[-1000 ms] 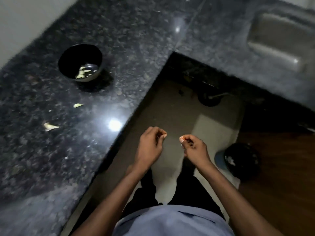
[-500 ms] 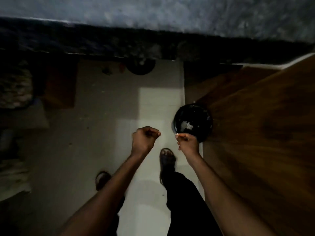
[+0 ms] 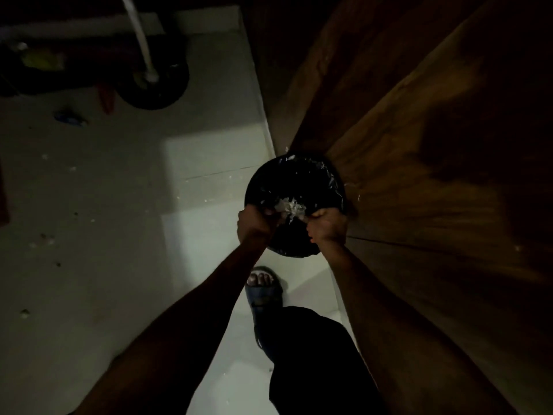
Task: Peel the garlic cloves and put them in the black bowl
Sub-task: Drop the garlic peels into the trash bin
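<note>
Garlic skins (image 3: 289,208), pale, piled in black-lined bin (image 3: 294,178) on floor beside wooden door (image 3: 419,145). Left hand (image 3: 254,224) and right hand (image 3: 327,226) above it, fingers curled, seemingly pinching scraps; too dim to confirm. Best released low, over the middle.

Both hands' fingertips are lost in dim blur over the black-lined bin (image 3: 294,181); their hold perhaps unreadable.

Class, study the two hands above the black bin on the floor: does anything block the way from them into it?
Nothing visible does. The left hand and right hand hang right over the open bin, with pale peel scraps lying inside below them.
</note>
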